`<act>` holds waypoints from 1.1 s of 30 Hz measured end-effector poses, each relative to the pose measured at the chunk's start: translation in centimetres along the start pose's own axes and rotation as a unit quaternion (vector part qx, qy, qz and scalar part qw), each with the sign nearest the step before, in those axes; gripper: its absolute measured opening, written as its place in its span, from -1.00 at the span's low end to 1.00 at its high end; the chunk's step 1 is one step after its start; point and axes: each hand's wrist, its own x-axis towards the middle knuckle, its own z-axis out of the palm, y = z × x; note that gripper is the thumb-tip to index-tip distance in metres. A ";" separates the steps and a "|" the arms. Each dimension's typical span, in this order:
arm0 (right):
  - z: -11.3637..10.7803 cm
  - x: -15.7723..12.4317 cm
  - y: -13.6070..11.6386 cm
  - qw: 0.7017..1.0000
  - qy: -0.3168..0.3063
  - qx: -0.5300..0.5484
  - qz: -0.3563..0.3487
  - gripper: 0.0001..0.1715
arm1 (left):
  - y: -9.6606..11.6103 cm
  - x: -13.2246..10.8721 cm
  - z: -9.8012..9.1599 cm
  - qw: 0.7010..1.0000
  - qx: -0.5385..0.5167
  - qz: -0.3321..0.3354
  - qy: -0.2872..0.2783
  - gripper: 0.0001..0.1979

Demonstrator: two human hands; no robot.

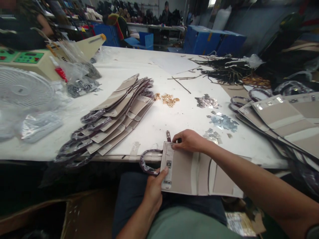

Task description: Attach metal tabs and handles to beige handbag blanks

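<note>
A beige bag panel [183, 172] with white strips and a dark edge lies across my lap and the table's front edge. My left hand [154, 190] grips its left border, thumb on top and fingers underneath. A plastic-wrapped dark handle [147, 162] loops out on that side. Small metal plates, one a square plate [168, 164], sit along the border. At the panel's upper left corner, my right hand [189, 140] is closed in a pinch; whatever is between its fingertips is hidden. A short dark strap [168, 135] with metal fittings sticks out beyond that corner.
Stacked bag panels [119, 113] lie to the left, and more panels [281, 119] to the right. Gold fittings [169, 100], silver plates [206, 101] and thin metal plates [222, 121] form loose piles. Dark straps [225, 71] lie behind. A white fan [23, 86] stands at left.
</note>
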 end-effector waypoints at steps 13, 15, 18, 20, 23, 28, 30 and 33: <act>2.3 -6.2 -6.4 0.861 0.410 0.272 -0.129 -0.45 | 0.7 1.0 2.6 0.997 -0.042 0.033 0.046 -0.51; 3.6 -5.8 -6.9 0.835 0.396 0.358 -0.131 -0.43 | 0.7 1.0 2.7 0.997 -0.036 0.041 0.050 -0.51; 5.6 -4.0 -6.4 0.763 0.396 0.501 -0.097 -0.45 | 0.7 1.0 2.6 0.997 -0.032 0.044 0.048 -0.50; 6.3 -3.0 -5.9 0.710 0.407 0.568 -0.085 -0.48 | 0.7 1.0 2.6 0.998 -0.030 0.038 0.051 -0.52; 6.8 -2.4 -5.4 0.670 0.423 0.605 -0.080 -0.50 | 0.7 1.0 2.6 0.998 -0.031 0.030 0.055 -0.54; 7.7 -3.1 -6.3 0.745 0.408 0.518 -0.105 -0.47 | 0.6 1.3 2.4 0.998 -0.032 0.028 0.048 -0.60; 7.7 -3.0 -7.2 0.817 0.357 0.431 -0.140 -0.44 | 0.6 1.3 2.3 0.998 -0.018 0.040 0.045 -0.63; 6.7 -2.1 -8.7 0.902 0.244 0.319 -0.155 -0.38 | 0.6 1.3 2.0 0.996 -0.006 0.065 0.056 -0.64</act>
